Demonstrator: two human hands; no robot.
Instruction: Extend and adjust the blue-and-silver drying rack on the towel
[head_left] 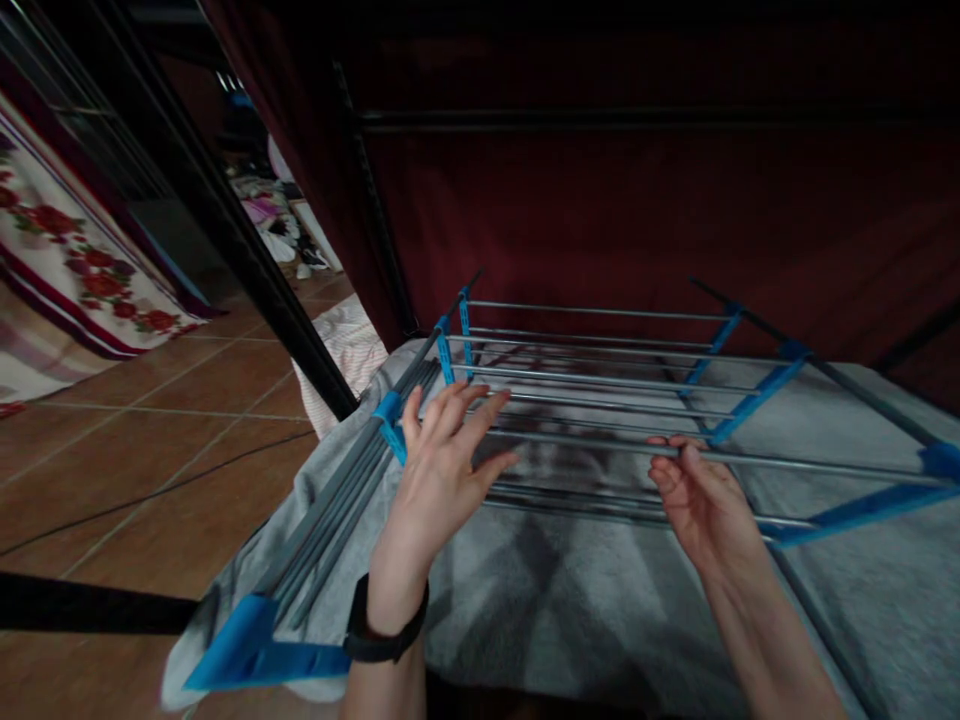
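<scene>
A rack of grey metal tubes and blue plastic brackets (757,405) lies partly put together on a grey blanket. My right hand (701,490) is closed round a long grey tube (810,466), with thumb and fingers pinching it near its middle. That tube runs right to a blue bracket (874,510). My left hand (446,460), wearing a black wrist band, is open with fingers spread, over the rack's left part. Whether its fingertips touch the tubes I cannot tell. Left of it, several loose grey tubes (349,520) lie side by side by another blue bracket (266,645).
The grey blanket (547,620) covers a raised surface inside a black metal frame (225,215). A dark red curtain (600,210) hangs behind. At left are a tiled floor (150,500) with a thin cable (165,490), and a flowered cloth (90,250).
</scene>
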